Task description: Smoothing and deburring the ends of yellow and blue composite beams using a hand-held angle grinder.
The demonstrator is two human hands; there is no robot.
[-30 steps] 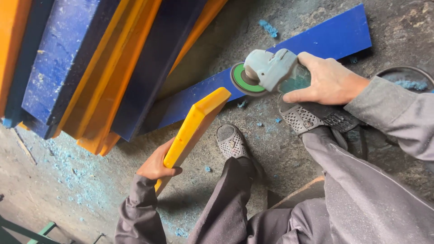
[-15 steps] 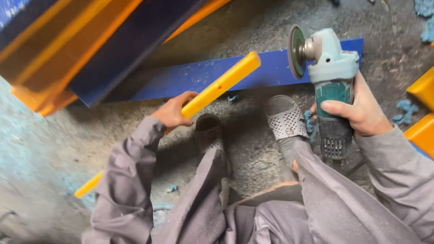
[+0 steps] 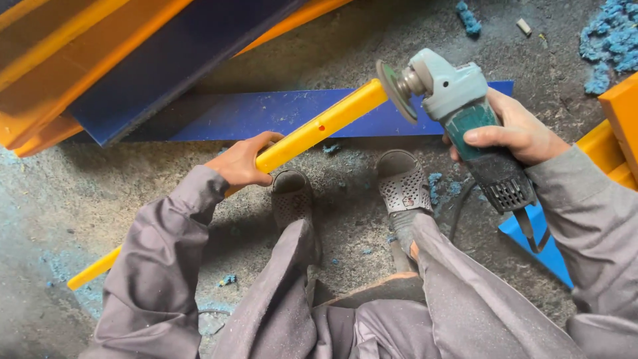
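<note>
Sketchy setup, honestly. The right hand (image 3: pixel 515 133) is wrapped fully around the body of a teal-and-grey angle grinder (image 3: pixel 465 113), fingers closed over the top, and the grinding disc (image 3: pixel 397 90) sits right at the tip of a long yellow plastic bar (image 3: pixel 319 127). The left hand (image 3: pixel 242 161) has its grip closed around that bar partway down its length, holding the far end up in the air while the low end trails back to the concrete floor (image 3: pixel 345 53) by the left elbow.

What could go wrong, as I see it:

- The bar is only held by one hand and isn't clamped. If the disc bites, it could kick the bar sideways or wrench it out of the fingers.
- The grinder is held one-handed, so a grab could twist it toward the person.
- I can't make out a guard on the disc from this angle, so thrown bits would likely head toward the legs.
- Both feet are in perforated grey slippers (image 3: pixel 404 189) right under the cut, toes exposed.
- The power cord (image 3: pixel 458 213) runs down by the right foot, easy to snag.
- Blue shavings (image 3: pixel 615 40) are all over the floor, next to a flat blue board (image 3: pixel 279 114) and stacked blue and orange panels (image 3: pixel 100 60); slippery footing.
</note>
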